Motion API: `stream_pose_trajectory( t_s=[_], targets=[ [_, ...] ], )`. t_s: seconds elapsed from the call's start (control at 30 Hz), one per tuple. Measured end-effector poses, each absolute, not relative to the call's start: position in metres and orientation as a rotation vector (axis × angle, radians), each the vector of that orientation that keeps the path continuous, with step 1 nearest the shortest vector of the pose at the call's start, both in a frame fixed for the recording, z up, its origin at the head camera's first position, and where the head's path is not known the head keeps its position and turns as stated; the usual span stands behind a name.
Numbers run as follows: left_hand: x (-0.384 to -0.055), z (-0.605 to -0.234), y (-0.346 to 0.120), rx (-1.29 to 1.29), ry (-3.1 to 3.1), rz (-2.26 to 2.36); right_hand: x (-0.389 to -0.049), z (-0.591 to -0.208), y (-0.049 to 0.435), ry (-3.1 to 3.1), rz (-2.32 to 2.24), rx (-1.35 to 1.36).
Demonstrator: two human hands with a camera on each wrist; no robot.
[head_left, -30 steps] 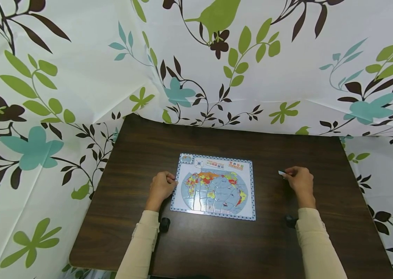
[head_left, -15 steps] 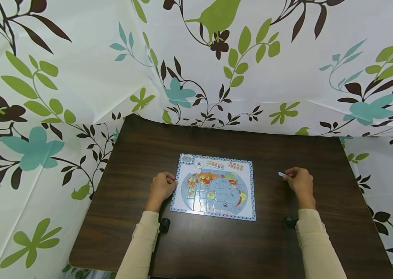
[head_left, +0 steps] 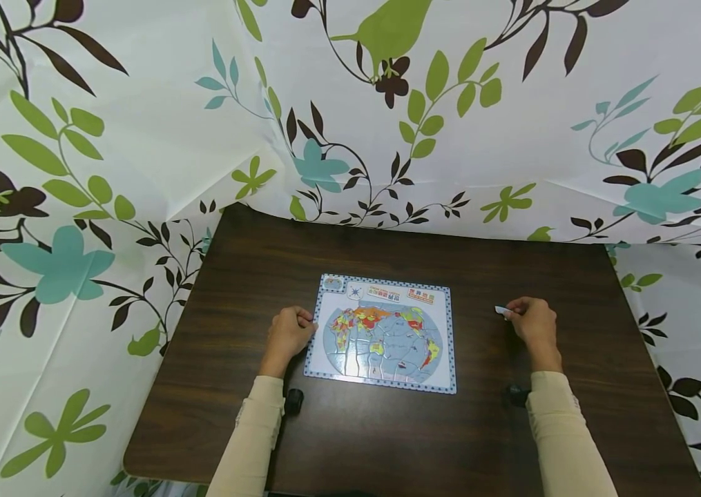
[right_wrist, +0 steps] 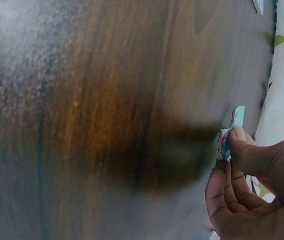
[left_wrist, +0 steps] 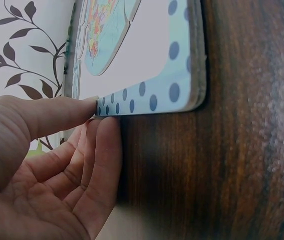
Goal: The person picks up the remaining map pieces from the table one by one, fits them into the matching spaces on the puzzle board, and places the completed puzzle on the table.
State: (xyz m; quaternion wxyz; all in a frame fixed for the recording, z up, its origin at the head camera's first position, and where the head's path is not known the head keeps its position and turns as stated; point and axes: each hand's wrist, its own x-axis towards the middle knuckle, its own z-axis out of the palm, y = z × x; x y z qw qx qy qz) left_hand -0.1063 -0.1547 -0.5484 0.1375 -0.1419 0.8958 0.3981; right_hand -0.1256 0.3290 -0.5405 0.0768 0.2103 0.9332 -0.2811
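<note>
A world-map jigsaw puzzle [head_left: 382,338] with a blue dotted border lies flat on the dark wooden table. At its left edge, my left hand [head_left: 290,333] pinches the frame, thumb on top and fingertips against the edge from below; the left wrist view shows this hand [left_wrist: 66,150] close up at the puzzle's border [left_wrist: 154,97]. Off to the right of the puzzle, my right hand [head_left: 535,324] holds a small pale-blue puzzle piece [head_left: 502,310] between thumb and fingers. In the right wrist view that piece [right_wrist: 237,119] shows a patch of red and a curved edge.
The table [head_left: 251,428] meets a white leaf-patterned cloth [head_left: 350,103] behind and at both sides. Small black objects sit by the left wrist [head_left: 293,401] and the right wrist [head_left: 518,395].
My right hand has shifted very slightly left with the puzzle piece, which is turned a little. My left hand and the jigsaw puzzle look the same.
</note>
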Motion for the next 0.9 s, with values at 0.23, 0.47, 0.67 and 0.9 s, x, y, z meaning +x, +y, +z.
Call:
stream_pose_trajectory(
  t_s=[0.23,0.47,0.67,0.9],
  targets=[
    [-0.107,-0.549,-0.155,-0.412,2.592,1.149,-0.128,-0.541,0.326,2.847,-0.858,0.562],
    [-0.107,-0.55,-0.155,-0.416,2.592,1.154,-0.132,-0.539,0.316,2.866,-0.891,0.535],
    [-0.107,-0.551,-0.155,-0.411,2.604,1.143,-0.136,-0.541,0.308,2.882,-0.907,0.517],
    [-0.108,-0.552,-0.156,-0.411,2.596,1.146,-0.139,-0.536,0.296,2.889,-0.925,0.48]
  ],
)
